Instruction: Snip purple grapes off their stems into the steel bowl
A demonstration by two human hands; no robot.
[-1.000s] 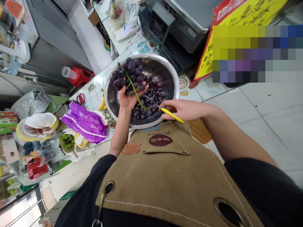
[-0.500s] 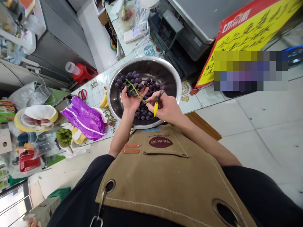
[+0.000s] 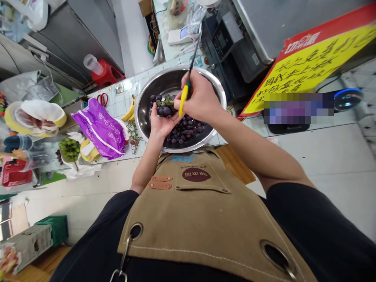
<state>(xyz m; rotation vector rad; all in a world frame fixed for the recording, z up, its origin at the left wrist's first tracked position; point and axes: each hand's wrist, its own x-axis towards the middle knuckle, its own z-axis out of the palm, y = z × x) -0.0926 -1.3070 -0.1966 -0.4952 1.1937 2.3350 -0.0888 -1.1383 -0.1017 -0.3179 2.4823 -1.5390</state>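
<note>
A wide steel bowl (image 3: pixel 143 87) stands on the tiled counter, with loose dark grapes (image 3: pixel 188 128) lying at its bottom. Over the bowl, my left hand (image 3: pixel 163 124) is palm up, its fingers curled round a bunch of dark grapes (image 3: pixel 165 109) on a green stem. My right hand (image 3: pixel 202 96) grips scissors with yellow and dark handles (image 3: pixel 184 98); their blades point up and away from the bunch. Its fingertips meet the green stem at the bunch's right side.
Left of the bowl are bananas (image 3: pixel 129 109), bare grape stems (image 3: pixel 133 137), a purple bag (image 3: pixel 101 131), red-handled scissors (image 3: pixel 102 99) and green grapes (image 3: pixel 69 149). A dark machine (image 3: pixel 227 37) and a yellow and red sign (image 3: pixel 311 58) stand to the right.
My right hand has risen, and the scissors now point upward. The bunch has turned, so its long stem no longer stretches across my left palm. The view has shifted slightly.
</note>
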